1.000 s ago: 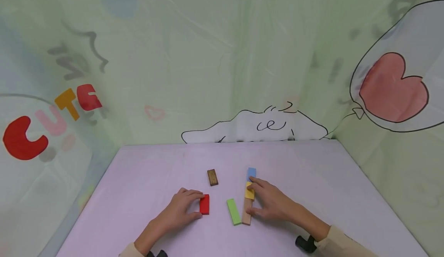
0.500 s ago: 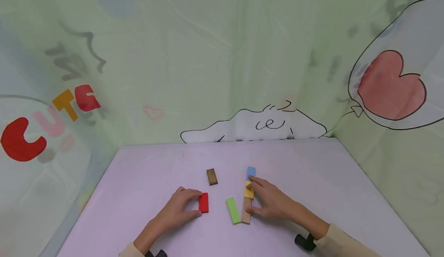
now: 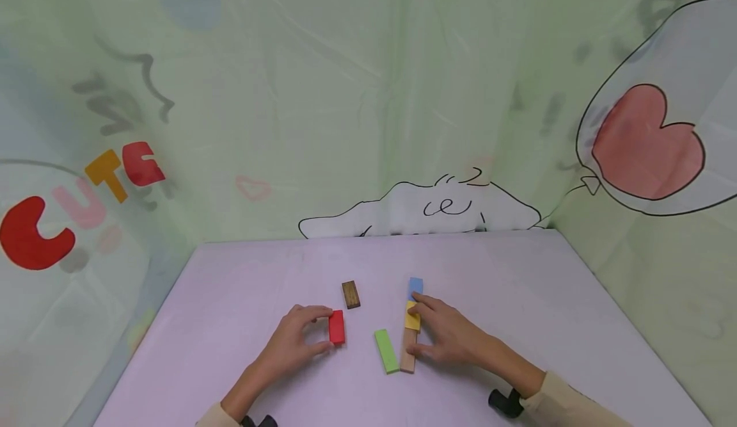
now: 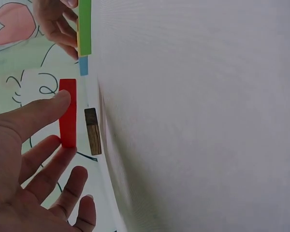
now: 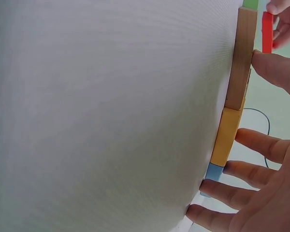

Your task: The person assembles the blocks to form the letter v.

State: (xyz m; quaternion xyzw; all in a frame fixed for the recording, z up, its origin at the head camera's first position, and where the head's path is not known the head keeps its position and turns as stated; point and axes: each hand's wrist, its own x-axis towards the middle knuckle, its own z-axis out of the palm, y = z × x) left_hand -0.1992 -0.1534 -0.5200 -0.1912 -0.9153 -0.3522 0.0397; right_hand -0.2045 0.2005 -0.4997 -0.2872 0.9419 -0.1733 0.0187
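Note:
My left hand [image 3: 290,344] pinches a red wooden block [image 3: 336,328] between thumb and fingertips. In the left wrist view the red block [image 4: 68,123] stands off the table surface, its ring and little fingers free. A blue block [image 3: 416,285], a yellow block [image 3: 412,322] and a plain wood block [image 3: 408,361] lie end to end in a line. Along this line my right hand [image 3: 451,334] rests, fingers spread and fairly straight. The right wrist view has its thumb at the plain wood block [image 5: 242,58] and its index fingertip at the yellow block [image 5: 226,137].
A light green block [image 3: 386,351] lies slanted just left of the line, its near end close to the plain wood block. Farther back lies a dark brown block [image 3: 350,294]. A printed curtain [image 3: 322,107] rises behind the pale table [image 3: 247,280].
My left hand has raised the red block and moved slightly away from me, toward the dark brown block. The right hand and the line of blocks stay put.

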